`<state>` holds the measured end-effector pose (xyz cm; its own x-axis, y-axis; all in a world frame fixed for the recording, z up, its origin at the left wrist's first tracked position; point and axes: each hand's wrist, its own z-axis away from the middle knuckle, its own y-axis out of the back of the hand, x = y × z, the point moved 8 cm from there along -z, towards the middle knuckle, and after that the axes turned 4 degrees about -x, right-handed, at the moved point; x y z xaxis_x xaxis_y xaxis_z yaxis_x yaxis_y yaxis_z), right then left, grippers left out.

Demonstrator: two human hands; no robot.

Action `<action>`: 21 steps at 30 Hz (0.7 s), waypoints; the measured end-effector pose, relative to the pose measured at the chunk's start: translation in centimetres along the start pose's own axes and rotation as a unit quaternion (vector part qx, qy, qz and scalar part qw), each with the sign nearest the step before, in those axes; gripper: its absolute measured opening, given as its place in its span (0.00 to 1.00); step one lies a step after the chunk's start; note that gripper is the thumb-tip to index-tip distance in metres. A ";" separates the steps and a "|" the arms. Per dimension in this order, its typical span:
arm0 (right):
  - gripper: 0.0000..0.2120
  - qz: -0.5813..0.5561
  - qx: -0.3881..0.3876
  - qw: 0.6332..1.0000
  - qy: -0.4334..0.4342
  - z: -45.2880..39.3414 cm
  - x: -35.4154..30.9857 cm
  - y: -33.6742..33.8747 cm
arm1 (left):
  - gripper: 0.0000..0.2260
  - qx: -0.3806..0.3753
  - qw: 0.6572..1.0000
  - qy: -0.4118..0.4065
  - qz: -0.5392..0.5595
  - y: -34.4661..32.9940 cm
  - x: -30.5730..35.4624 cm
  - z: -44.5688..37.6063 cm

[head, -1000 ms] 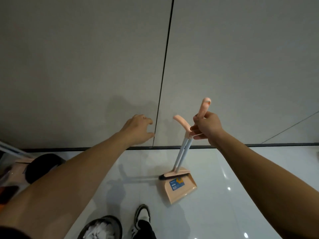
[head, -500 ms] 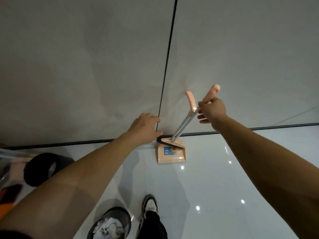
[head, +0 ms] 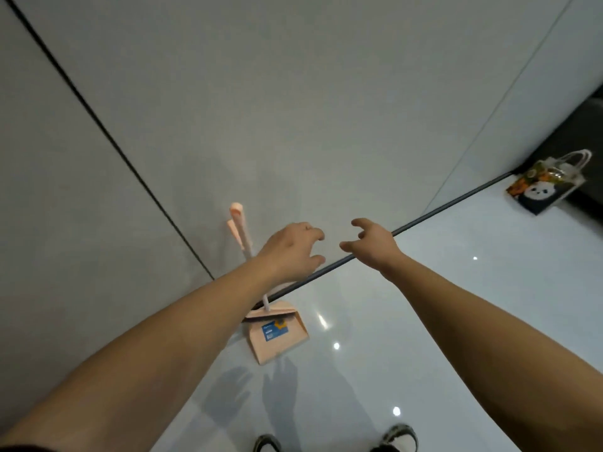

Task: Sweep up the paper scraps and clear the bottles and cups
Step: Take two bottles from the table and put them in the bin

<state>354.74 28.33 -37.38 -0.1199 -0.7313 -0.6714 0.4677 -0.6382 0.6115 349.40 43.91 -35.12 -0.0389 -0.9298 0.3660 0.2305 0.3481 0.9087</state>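
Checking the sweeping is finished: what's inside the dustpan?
The dustpan stands against the wall. Only its outer face and blue label show. The inside is hidden, so scraps can't be confirmed.

A peach dustpan [head: 277, 331] is propped against the wall [head: 293, 93]; both hands, left hand [head: 292, 251] and right hand [head: 372, 244], are held empty above it.

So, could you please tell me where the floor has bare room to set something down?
The glossy floor is bare between the dustpan and the panda gift bag, and forward of the shoes. It is crowded at the wall, where the broom leans behind the left hand.
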 end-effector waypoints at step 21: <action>0.33 -0.085 0.387 0.889 -0.231 28.4 44.9 49.1 | 0.25 -0.047 0.901 -0.427 -0.062 -11.7 73.6 -16.8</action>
<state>347.45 -42.66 -25.65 -0.5618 -0.5156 -0.6469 -0.3122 -0.5920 0.7430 360.17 -30.63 -22.23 -0.7944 -0.5164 0.3198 0.2523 0.1983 0.9471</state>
